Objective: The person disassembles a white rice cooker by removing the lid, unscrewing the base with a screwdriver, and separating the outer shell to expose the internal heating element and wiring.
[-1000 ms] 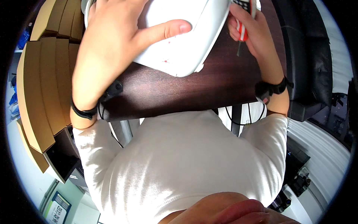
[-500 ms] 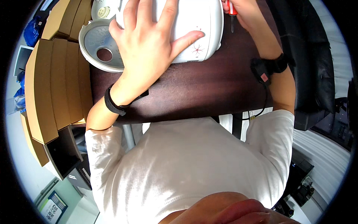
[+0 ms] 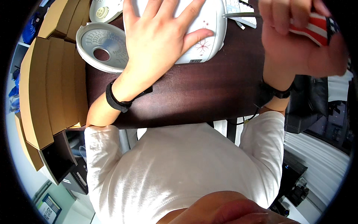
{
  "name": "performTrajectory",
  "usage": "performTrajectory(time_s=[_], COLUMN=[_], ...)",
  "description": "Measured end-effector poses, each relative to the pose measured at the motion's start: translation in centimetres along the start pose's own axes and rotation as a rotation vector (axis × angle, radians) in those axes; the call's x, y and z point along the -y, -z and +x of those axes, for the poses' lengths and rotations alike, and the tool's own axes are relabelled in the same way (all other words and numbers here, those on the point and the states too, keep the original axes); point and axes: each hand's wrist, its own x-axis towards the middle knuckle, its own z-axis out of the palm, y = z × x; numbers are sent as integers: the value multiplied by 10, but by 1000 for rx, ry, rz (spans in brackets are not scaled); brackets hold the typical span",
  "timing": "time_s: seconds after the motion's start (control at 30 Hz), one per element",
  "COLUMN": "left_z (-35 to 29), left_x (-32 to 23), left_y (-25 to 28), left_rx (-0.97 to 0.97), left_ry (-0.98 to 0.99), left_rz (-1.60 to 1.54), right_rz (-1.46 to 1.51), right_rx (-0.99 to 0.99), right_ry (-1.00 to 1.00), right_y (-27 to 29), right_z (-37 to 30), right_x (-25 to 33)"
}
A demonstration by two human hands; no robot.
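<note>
My left hand (image 3: 158, 30) lies flat, fingers spread, on a white plastic housing (image 3: 214, 35) with a printed flower pattern. At the right, my right hand (image 3: 291, 48) is raised and closed round the red, white and blue handle of a screwdriver (image 3: 311, 30). Its thin metal shaft points left, and the tip appears at the housing's right edge; whether it touches cannot be told. Left of the housing rests a round grey-white plastic cover (image 3: 87, 39) with a hole in it. The housing's far end is cut off by the picture's upper edge.
A dark brown table (image 3: 179, 89) carries these things. Cardboard boxes (image 3: 56, 86) stand along its left side. A white part with a round cream fitting (image 3: 102, 13) lies behind the cover. A white keyboard (image 3: 242, 16) sits beyond the housing; a black chair (image 3: 309, 100) is at the right.
My right hand has risen and come nearer with the screwdriver, whose shaft has swung from pointing toward me to pointing left. My left hand stays on the housing, which sits slightly farther right in view.
</note>
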Motion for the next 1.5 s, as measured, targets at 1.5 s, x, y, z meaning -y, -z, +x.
performTrajectory(time_s=[1.5], left_z=[16], left_x=[13], left_y=[3], left_rx=[107], left_ry=[-26], left_rz=[-69], right_rz=[-44], right_rx=[570], right_ry=[-347], right_y=[22], right_z=[8], right_x=[-11])
